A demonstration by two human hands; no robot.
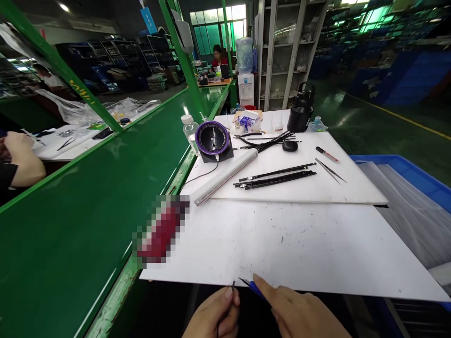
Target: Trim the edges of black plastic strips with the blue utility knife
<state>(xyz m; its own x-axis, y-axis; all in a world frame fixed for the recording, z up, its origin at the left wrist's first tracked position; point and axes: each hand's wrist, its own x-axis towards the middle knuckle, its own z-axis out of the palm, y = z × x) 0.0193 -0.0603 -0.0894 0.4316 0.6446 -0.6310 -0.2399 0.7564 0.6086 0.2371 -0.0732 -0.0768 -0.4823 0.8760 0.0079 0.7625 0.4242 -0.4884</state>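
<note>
At the table's front edge my left hand (217, 312) is closed in a pinch on a thin black strip (233, 284), whose end pokes up past the thumb. A dark line runs down below that hand. My right hand (294, 303) grips a blue-handled pointed tool (256, 288), index finger stretched along it. Its fine dark tip points left, close to the strip but apart from it. The tool's exact kind is hard to make out. Beyond the hands, several long black strips (276, 179) lie on a thick white board (299, 192).
A white rectangular tube (225, 177) lies diagonally beside a round purple-rimmed fan (212, 138). Tweezers (330, 170), a red-and-black pen-like tool (327, 154) and a black bottle (301, 110) are at the right. A green conveyor (88, 211) borders the left; a blue bin (416, 178) stands right.
</note>
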